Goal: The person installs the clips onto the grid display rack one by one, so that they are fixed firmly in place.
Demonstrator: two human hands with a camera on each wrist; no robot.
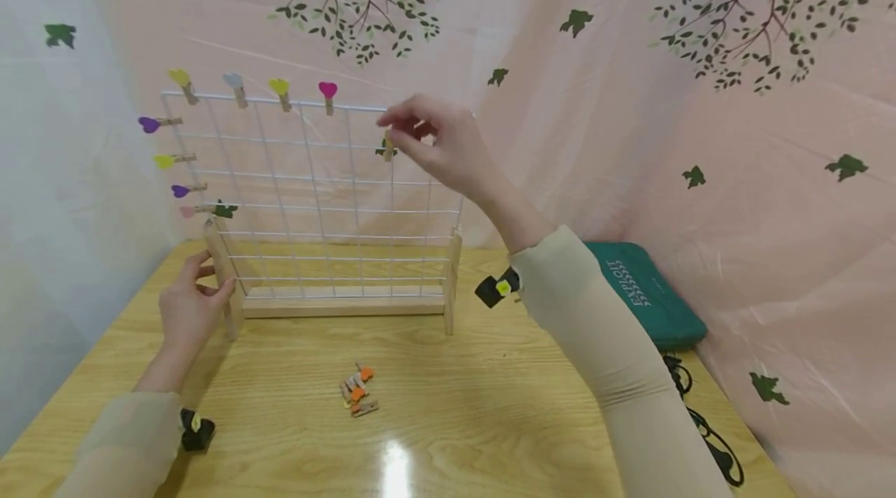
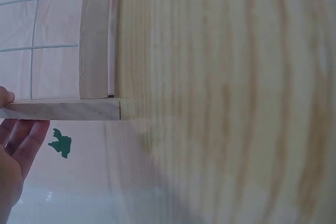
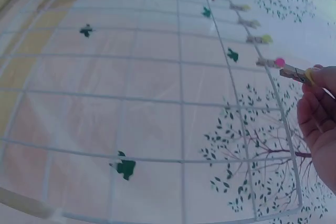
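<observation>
A white wire grid [image 1: 304,103] stands upright in a wooden stand [image 1: 343,306]. My left hand [image 1: 189,307] grips the stand's left upright [image 1: 222,268], thumb on one side and fingers on the other, as the left wrist view also shows. Raised by the grid's top edge, my right hand [image 1: 448,144] pinches a small wooden clothespin [image 3: 295,74] with a yellow heart. Its free end points toward the grid, near the pink-heart clothespin [image 1: 327,96] clipped on the top wire. Several other heart clothespins [image 1: 280,93] line the top wire and the left side wire [image 1: 183,148].
A loose pile of clothespins [image 1: 357,391], some with orange hearts, lies on the wooden table [image 1: 490,420] before the stand. At the right are a green pouch [image 1: 640,296] and black cables [image 1: 721,443]. A pink leaf-print curtain [image 1: 560,93] hangs behind.
</observation>
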